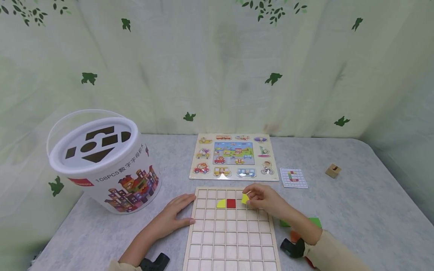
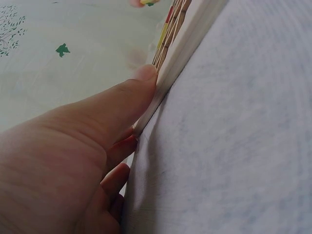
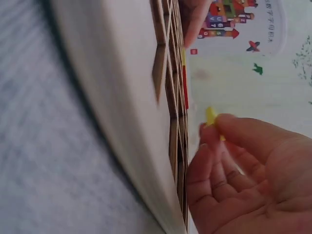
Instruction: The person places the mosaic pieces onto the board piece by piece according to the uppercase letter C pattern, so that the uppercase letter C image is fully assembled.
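Note:
A wooden grid board (image 1: 231,227) lies on the table between both hands. One row near its far end bears a yellow quarter-round tile (image 1: 221,204), and a red square tile (image 1: 231,203) fits in the cell beside it. My left hand (image 1: 169,216) rests against the board's left edge, thumb and fingers touching the rim. Over the same row, to the right of the red tile, my right hand (image 1: 266,198) pinches another yellow tile (image 3: 210,116) between thumb and fingertips. In the right wrist view this tile is held clear of the grid.
Behind the board lies a picture puzzle (image 1: 234,172); a pattern card (image 1: 294,178) and a small wooden block (image 1: 333,171) are to its right. A large white bucket (image 1: 112,188) stands at left. Green (image 1: 315,222) and orange pieces (image 1: 294,236) lie partly under the right forearm.

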### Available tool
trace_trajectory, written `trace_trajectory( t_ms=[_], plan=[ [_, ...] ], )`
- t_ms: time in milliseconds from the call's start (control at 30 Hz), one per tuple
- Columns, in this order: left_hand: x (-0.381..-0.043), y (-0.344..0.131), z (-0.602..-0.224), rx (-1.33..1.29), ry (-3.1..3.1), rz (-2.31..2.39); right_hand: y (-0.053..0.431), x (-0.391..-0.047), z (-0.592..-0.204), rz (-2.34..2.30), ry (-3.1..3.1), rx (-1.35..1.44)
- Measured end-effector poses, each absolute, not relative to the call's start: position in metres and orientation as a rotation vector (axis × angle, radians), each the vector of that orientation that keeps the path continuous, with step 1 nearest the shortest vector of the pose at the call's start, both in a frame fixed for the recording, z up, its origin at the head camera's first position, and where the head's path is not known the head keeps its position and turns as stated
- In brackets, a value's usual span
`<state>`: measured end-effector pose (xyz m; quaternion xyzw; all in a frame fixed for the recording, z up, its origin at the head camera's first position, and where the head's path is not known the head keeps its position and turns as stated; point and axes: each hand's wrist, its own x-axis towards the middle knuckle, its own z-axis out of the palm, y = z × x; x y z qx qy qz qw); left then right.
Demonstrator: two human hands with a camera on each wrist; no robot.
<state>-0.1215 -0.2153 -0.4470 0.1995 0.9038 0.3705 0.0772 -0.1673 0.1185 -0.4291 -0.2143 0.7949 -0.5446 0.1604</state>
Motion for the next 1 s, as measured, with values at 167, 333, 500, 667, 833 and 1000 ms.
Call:
trace_trajectory(
  t_ms=[167,333,500,667,833,1000],
  plan=[
    [-0.1218,-0.2153,-0.4464,0.590,2.703,1.109,0.1153,-0.1701,-0.4353,-1.437,2.356,-0.662],
    [-0.1216,-0.2151,-0.4458,0.592,2.701,1.117,0.1115,-0.1693,-0.4368,-1.345,2.443,-0.700],
    [-0.1212,-0.2150,-0.4455,0.590,2.701,1.118,0.1102,-0.1666,-0.4356,-1.287,2.468,-0.727],
    [-0.1207,-0.2145,-0.4453,0.585,2.700,1.120,0.1092,-0.1658,-0.4346,-1.234,2.480,-0.802],
    [-0.1210,-0.2149,-0.4461,0.584,2.704,1.113,0.1091,-0.1661,-0.4349,-1.206,2.490,-0.830],
    [-0.1211,-0.2150,-0.4459,0.589,2.705,1.112,0.1118,-0.1633,-0.4299,-1.234,2.468,-0.778]
  ],
)
